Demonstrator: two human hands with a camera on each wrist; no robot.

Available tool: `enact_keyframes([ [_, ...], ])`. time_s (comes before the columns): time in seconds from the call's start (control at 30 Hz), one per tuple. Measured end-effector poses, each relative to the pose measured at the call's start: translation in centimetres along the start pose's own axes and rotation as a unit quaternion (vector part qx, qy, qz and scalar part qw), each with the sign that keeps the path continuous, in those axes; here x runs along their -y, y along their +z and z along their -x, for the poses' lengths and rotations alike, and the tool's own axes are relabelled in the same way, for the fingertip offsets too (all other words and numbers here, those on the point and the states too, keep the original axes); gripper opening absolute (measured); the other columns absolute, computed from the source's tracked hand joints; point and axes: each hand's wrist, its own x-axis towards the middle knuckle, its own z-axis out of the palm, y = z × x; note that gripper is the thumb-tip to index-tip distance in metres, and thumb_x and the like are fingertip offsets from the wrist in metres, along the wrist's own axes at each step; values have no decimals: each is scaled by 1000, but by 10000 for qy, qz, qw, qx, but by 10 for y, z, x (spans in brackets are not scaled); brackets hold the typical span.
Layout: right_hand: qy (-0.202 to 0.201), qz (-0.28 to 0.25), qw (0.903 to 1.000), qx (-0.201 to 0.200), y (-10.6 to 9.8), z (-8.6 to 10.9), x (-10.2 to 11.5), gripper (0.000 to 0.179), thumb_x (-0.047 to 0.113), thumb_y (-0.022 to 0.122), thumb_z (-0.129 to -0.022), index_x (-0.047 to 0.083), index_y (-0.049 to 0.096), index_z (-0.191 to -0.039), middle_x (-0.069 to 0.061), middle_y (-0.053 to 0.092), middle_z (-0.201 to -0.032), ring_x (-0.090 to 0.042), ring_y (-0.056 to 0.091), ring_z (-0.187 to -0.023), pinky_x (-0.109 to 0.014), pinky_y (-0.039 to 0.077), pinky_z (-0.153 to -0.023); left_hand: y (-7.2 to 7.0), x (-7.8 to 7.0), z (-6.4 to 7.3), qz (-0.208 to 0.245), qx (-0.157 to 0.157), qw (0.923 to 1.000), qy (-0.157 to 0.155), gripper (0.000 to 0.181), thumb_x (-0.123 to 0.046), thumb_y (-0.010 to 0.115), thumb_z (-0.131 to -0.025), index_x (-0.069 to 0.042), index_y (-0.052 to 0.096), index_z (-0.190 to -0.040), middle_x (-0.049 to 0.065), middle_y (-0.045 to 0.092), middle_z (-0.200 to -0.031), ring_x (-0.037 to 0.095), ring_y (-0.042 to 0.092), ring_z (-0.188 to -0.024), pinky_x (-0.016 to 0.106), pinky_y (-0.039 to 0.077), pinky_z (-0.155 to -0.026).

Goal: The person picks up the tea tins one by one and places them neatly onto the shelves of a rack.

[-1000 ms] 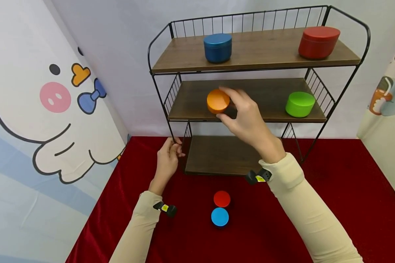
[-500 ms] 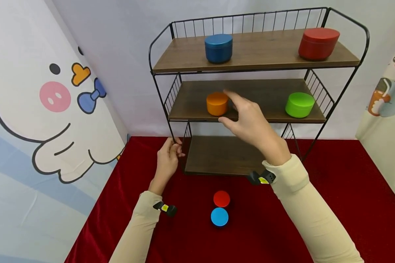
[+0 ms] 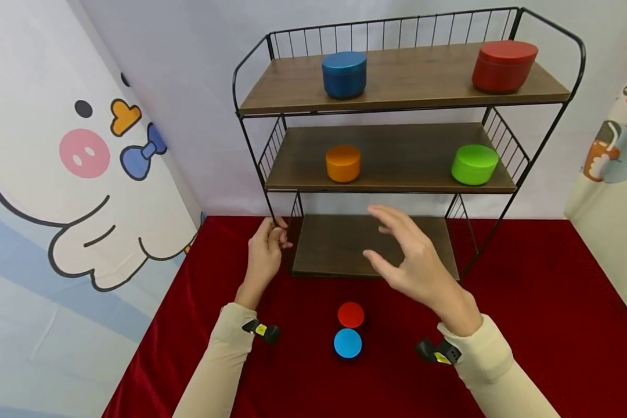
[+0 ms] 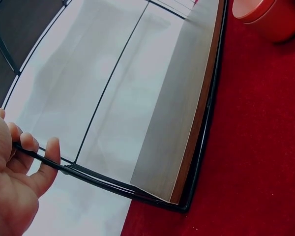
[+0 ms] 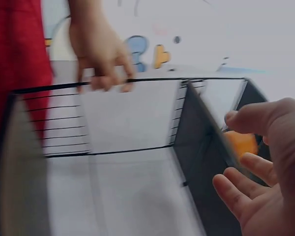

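Observation:
My left hand (image 3: 264,247) grips the black metal post at the left front of a three-tier shelf rack (image 3: 381,188); the left wrist view shows the fingers curled round the thin rod. In front of the bottom shelf my right hand (image 3: 418,258) hangs in the air, thumb and fingers spread apart with nothing between them. An orange round tin (image 3: 343,164) stands upright at the left of the middle shelf. A green tin (image 3: 475,165) stands at the right of that same shelf. Below the rack, a red tin (image 3: 351,314) and a light blue tin (image 3: 348,343) sit close together on the cloth.
On the top shelf stand a dark blue tin (image 3: 344,74) at the left and a larger red tin (image 3: 504,66) at the right. Dark red cloth (image 3: 528,278) covers the table. A wall with a cartoon duck (image 3: 83,145) rises at the left.
My right hand has let go of the orange tin on the middle shelf, then drawn back downward and to the right. The left hand keeps its hold on the post.

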Motion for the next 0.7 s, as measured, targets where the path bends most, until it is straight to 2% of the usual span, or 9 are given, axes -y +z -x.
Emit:
enact_keyframes([
  [0.07,107,-36,9997,227,5,20,-5,76,-11,83,-75,-6,51,-143,-26,55,-141,-35,56,-127,-14,48,-107,0,-2,0,-20,-7,9999,-101,19,-3,44,-108,12,56,-106,28,53,-77,39,63,-72,49,66,-70],
  [0.13,442,-100,9972,589,9,43,-11,79,-9,84,-76,-4,48,-146,-24,53,-144,-33,55,-127,-11,47,-106,0,-1,0,-10,8,10000,-59,19,-4,44,-109,10,56,-106,25,52,-77,34,63,-71,44,67,-70],
  [0.23,994,-175,9886,1115,18,77,-19,83,-7,84,-79,-1,43,-151,-20,49,-148,-32,54,-128,-25,56,-102,-3,-16,2,6,12,10000,-44,18,-2,44,-108,11,55,-104,26,52,-76,34,62,-70,44,67,-69],
  [0.3,1418,-264,9784,1478,21,95,-23,85,-4,83,-81,2,39,-154,-19,47,-151,-34,53,-130,-38,59,-101,-4,-24,3,48,32,10000,49,18,-3,45,-108,11,55,-104,25,52,-76,34,62,-70,44,67,-69],
  [0.33,1564,-288,9737,1634,23,102,-24,85,-4,83,-82,2,38,-154,-19,46,-151,-35,53,-131,-44,59,-99,-5,-29,3,37,35,10000,9,17,-1,44,-107,13,55,-104,27,52,-77,37,62,-70,48,66,-69],
  [0.37,1698,-314,9687,1784,25,109,-26,86,-4,82,-83,3,37,-155,-19,45,-152,-36,53,-132,-50,58,-98,-6,-35,4,53,22,10000,-15,17,1,45,-107,14,54,-104,30,52,-77,41,62,-71,52,65,-70],
  [0.4,1824,-347,9637,1921,27,114,-26,86,-4,82,-83,4,36,-156,-19,44,-153,-38,53,-132,-51,58,-99,-6,-35,4,54,21,10000,2,17,1,45,-107,15,54,-104,30,51,-77,41,61,-70,52,65,-70],
  [0.53,2170,-501,9465,2335,34,127,-31,85,-6,80,-84,1,35,-156,-22,41,-156,-39,51,-135,-49,57,-101,-6,-36,3,33,14,10000,34,17,1,45,-107,15,55,-103,30,52,-77,41,61,-70,51,66,-69],
  [0.7,2421,-740,9261,2798,45,136,-36,83,-5,78,-87,-1,33,-157,-24,38,-157,-38,52,-134,-44,58,-102,-5,-36,2,33,38,10000,14,19,0,45,-107,16,55,-104,28,52,-76,38,61,-69,48,66,-69],
])
